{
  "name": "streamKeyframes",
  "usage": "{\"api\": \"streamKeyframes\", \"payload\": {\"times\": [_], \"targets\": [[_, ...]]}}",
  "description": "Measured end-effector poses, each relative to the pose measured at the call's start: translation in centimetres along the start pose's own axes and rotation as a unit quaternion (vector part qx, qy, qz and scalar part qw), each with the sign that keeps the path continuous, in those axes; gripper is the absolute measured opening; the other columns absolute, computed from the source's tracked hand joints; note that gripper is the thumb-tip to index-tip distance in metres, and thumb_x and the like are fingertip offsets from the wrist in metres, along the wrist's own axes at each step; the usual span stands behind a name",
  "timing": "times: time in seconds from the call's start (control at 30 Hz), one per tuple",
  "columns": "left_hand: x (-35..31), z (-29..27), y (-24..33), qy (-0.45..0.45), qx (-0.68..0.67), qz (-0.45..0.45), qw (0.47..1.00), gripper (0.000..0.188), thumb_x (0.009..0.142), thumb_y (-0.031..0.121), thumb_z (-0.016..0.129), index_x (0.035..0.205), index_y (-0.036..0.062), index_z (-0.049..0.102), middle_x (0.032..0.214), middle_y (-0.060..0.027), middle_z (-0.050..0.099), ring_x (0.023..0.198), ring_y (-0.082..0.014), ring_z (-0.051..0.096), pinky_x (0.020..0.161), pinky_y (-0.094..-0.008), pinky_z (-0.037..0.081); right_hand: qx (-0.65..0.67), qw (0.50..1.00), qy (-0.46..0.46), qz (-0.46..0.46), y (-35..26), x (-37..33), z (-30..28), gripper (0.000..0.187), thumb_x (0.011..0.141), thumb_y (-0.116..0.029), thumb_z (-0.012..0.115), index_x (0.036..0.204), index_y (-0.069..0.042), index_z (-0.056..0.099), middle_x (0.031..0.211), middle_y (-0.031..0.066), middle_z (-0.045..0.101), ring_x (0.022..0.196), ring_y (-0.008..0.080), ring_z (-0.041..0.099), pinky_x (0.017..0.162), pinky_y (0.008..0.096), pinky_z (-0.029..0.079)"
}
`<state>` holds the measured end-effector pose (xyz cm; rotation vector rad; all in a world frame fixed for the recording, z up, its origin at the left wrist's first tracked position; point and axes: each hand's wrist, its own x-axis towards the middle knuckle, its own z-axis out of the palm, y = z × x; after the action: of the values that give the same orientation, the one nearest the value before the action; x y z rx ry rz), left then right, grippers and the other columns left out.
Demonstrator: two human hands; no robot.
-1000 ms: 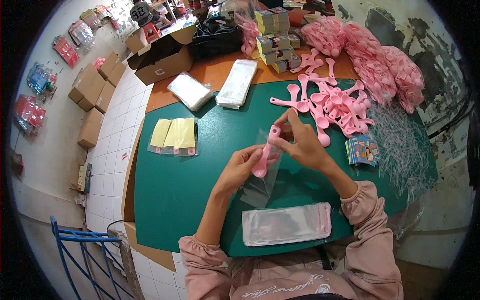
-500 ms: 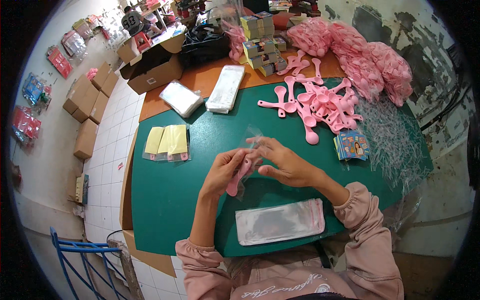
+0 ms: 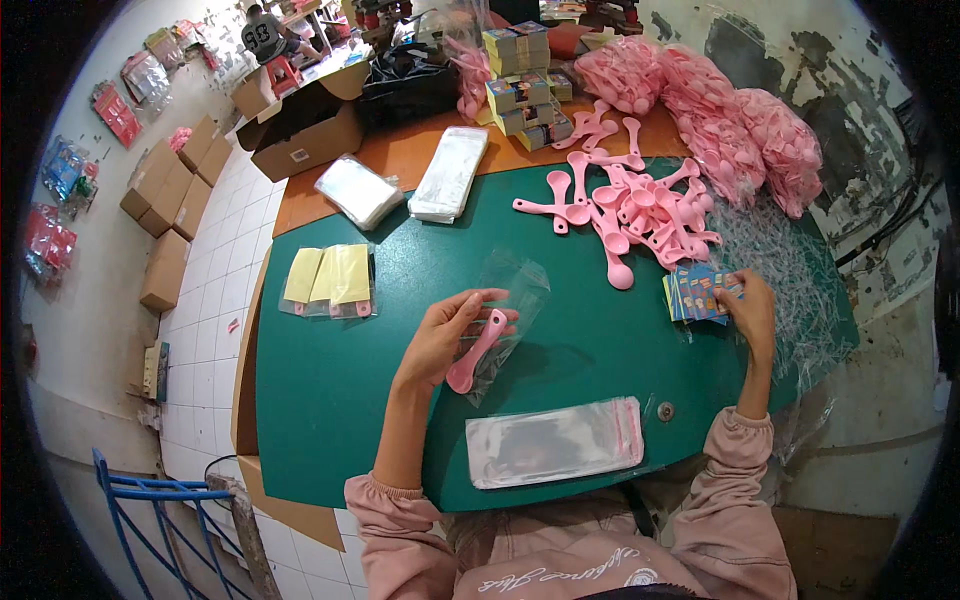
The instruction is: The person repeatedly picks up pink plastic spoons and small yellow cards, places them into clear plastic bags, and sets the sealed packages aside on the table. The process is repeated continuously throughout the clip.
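Note:
A clear plastic bag (image 3: 525,290) with a pink measuring spoon (image 3: 478,352) inside is held by my left hand (image 3: 445,335), its fingers closed on the bag. Over at the right, my right hand (image 3: 750,310) pinches a card at the stack of small blue printed cards (image 3: 690,295). Whether that card has come off the stack I cannot tell. Near the table's front edge lies a pile of flat clear bags (image 3: 555,445). Past the cards is a heap of loose pink measuring spoons (image 3: 650,210). Several filled bags with yellow cards (image 3: 330,278) lie at the left.
Two bundles of clear bags, one upright (image 3: 449,175) and one slanted (image 3: 358,192), lie toward the back. Behind them stand stacked card bundles (image 3: 520,90), bulging bags of pink spoons (image 3: 700,110) and an opened carton (image 3: 305,140). Shredded clear plastic (image 3: 785,270) covers the right edge.
My right hand has left the bag and moved right to the blue cards. My left hand keeps the bag with the spoon. A small round grey thing on the table now shows near the bag pile.

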<state>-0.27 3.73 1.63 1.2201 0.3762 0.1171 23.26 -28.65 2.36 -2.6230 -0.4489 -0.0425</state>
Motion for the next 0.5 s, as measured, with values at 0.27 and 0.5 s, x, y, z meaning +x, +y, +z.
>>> {"api": "streamKeyframes", "payload": {"times": [0.27, 0.5], "targets": [[-0.3, 0.0, 0.2, -0.029, 0.075, 0.018, 0.997, 0.031, 0.092, 0.023, 0.044, 0.103, -0.0028, 0.057, 0.09, -0.0147, 0.064, 0.082, -0.0173, 0.062, 0.071, -0.0264, 0.051, -0.065, 0.984, 0.141, -0.083, -2.5, 0.0, -0.5, 0.017, 0.076, -0.009, 0.056, 0.089, 0.001, 0.051, 0.077, 0.0165, 0.058, 0.068, 0.0264, 0.06, 0.063, 0.0357, 0.046], [-0.7, -0.1, 0.4, -0.026, 0.084, 0.017, 0.996, 0.029, 0.092, 0.021, 0.045, 0.102, -0.0032, 0.058, 0.091, -0.014, 0.064, 0.079, -0.0145, 0.062, 0.071, -0.0248, 0.05, 0.203, 0.952, 0.053, -0.223, -11.8, -2.2, -0.6, 0.014, 0.077, -0.007, 0.055, 0.089, 0.001, 0.054, 0.078, 0.0116, 0.056, 0.072, 0.0236, 0.056, 0.069, 0.0324, 0.045]]}}
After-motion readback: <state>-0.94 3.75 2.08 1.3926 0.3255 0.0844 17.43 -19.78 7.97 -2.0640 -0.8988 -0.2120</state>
